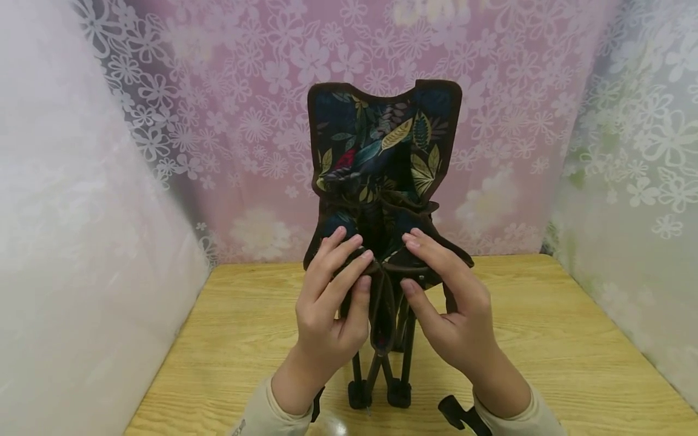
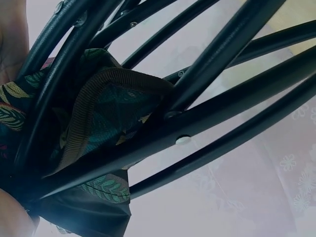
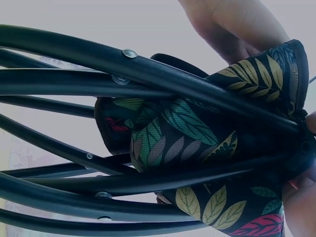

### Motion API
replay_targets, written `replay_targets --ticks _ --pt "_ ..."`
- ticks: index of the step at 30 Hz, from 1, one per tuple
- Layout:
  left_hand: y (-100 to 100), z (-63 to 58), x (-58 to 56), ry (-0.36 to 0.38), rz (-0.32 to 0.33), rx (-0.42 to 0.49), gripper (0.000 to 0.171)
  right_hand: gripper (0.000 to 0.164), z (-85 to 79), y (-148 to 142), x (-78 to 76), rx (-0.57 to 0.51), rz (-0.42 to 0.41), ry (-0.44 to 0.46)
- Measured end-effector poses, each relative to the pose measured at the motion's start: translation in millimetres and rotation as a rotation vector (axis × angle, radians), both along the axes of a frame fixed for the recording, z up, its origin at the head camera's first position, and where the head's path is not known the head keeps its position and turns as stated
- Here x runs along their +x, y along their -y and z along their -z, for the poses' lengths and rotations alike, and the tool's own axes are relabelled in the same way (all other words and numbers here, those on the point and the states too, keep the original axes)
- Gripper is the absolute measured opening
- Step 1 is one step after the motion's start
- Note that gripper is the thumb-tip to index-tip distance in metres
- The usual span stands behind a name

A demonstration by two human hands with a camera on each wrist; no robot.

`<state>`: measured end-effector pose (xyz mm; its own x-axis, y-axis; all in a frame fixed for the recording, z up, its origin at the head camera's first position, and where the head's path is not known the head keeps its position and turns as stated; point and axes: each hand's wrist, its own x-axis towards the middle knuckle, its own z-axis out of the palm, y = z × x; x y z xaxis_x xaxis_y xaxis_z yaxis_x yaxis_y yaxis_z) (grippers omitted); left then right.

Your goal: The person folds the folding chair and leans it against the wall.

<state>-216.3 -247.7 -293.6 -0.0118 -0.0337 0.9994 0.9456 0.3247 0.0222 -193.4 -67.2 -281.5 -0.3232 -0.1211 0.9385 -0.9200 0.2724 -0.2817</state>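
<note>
Fingers [image 1: 319, 272] of the left hand [image 1: 329, 318] lie over the left front corner of a small folding chair [image 1: 376, 197], thumb below, gripping it by the edge. That corner, where black frame tubes [image 2: 222, 64] run together at the cloth, looks stiff enough to bear a pull. In the middle, the chair stands upright on the wood-grain surface [image 1: 245, 339], partly folded, its crossed legs [image 1: 408, 345] close together on block-like feet [image 1: 357, 393]. Its leaf-print backrest [image 1: 382, 136] rises behind; the seat cloth [image 1: 382, 321] sags between the hands in a deep fold and should be soft and pliant, a poor handle since it would give before the frame does. The whole chair is probably light, so it could slide or tip if one side were tugged harder. Rivets [image 3: 129, 53] on the tubes mark joints that might nip skin. At the right, the right hand [image 1: 463, 321] grips the opposite front corner between fingers and thumb; these two corners seem the best holds, the cloth unlikely to slip.
</note>
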Motion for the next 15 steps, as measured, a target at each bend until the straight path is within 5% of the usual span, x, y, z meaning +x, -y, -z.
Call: replay_targets --ticks 15 --pt "7.9 4.1 0.5 -0.03 -0.012 -0.024 0.026 0.05 5.3 2.2 0.3 -0.09 -0.047 -0.067"
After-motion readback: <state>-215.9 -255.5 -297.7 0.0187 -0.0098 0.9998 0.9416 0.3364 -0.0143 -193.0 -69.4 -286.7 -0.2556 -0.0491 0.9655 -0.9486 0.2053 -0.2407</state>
